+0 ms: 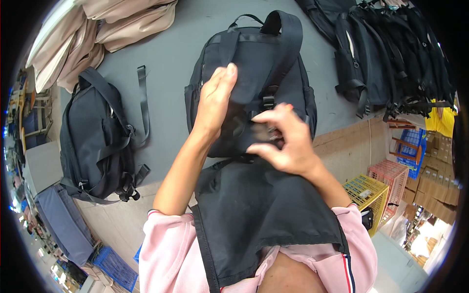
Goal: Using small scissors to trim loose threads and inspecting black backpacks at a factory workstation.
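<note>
A black backpack (254, 53) lies on the grey table in front of me, its strap side up and its top handle at the far end. One wide shoulder strap (286, 46) loops up on the right and runs down to a black buckle (268, 101). My left hand (215, 102) is over the left part of the bag, seen edge-on with its fingers stretched out. Low on the bag's right half, my right hand (290, 141) curves with thumb and forefinger apart. Motion smears the space between them, and a small dark shape there cannot be made out.
Another black backpack (95, 141) with loose straps lies at the left table edge. Beige bags (132, 24) are piled at the far left, and several black backpacks (369, 58) crowd the far right. Yellow (364, 193) and pink crates (391, 178) stand below on the right.
</note>
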Motion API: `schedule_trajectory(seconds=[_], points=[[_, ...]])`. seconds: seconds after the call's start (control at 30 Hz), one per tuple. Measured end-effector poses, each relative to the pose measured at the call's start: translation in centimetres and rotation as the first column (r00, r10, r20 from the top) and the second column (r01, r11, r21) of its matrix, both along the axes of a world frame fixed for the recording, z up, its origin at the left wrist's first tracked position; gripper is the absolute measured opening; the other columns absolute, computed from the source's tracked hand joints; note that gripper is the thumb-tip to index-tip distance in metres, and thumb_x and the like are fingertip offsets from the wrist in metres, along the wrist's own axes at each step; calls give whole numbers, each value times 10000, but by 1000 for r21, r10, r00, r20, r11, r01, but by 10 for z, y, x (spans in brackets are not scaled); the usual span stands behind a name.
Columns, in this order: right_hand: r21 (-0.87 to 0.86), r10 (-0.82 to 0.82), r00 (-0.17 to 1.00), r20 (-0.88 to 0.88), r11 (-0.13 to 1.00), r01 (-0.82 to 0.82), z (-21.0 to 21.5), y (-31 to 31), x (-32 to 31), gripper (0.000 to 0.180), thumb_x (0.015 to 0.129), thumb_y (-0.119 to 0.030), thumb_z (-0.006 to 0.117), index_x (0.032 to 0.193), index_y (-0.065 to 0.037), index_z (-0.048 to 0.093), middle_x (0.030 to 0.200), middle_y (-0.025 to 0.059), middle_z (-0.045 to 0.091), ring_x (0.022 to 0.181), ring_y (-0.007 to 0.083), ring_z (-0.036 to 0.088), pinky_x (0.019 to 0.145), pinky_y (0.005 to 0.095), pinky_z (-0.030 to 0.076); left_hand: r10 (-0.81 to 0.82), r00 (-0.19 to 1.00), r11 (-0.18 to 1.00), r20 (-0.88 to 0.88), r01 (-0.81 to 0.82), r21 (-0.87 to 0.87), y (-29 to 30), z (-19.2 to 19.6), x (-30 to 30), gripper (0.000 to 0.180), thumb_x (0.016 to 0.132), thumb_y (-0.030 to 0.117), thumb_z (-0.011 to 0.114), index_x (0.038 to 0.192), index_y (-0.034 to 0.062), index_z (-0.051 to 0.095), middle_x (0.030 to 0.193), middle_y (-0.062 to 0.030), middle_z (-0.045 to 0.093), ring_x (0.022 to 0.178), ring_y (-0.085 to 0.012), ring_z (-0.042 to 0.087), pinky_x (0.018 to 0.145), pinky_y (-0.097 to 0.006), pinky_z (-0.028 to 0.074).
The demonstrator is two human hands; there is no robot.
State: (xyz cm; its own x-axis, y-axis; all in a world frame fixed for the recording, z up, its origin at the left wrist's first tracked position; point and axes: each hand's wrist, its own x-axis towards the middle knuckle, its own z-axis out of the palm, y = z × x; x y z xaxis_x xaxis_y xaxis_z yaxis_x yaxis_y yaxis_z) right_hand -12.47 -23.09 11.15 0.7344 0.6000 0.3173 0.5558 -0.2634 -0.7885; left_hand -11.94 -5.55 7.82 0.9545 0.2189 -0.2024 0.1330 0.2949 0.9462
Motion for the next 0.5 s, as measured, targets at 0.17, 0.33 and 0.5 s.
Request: schedule_trajectory(seconds=[0.17, 0.33, 0.5], points=[[-261, -165, 975, -147, 958, 122, -53, 13, -6, 483, 713, -254, 796, 988, -38, 462, 812, 113, 604, 734, 274, 643, 601, 376, 501, 29, 1000, 974, -6, -27, 223, -21, -3, 65, 456, 915, 426, 556, 829, -22, 559, 922, -46, 482, 844, -132, 429, 780, -288, 357], [-21, -230, 919, -319, 972, 236, -83, 20, -6, 333, 785, -67, 718, 992, -20, 461, 813, 128, 635, 756, 248, 671, 658, 330, 520, -208, 969, 914, -132, 241, 328, -9, -47, 118, 501, 913, 468, 546, 1042, -2, 663, 977, -78, 624, 965, -147, 513, 900, -305, 376], [125, -227, 816, -531, 932, 340, -65, -1, 8, 135, 907, -5, 564, 1024, 24, 503, 955, 107, 648, 950, 134, 625, 837, 259, 495, -23, 994, 948, 110, -13, 319, 0, -71, 88, 243, 939, 211, 548, 1009, 22, 683, 942, -85, 632, 864, -161, 578, 794, -288, 447]])
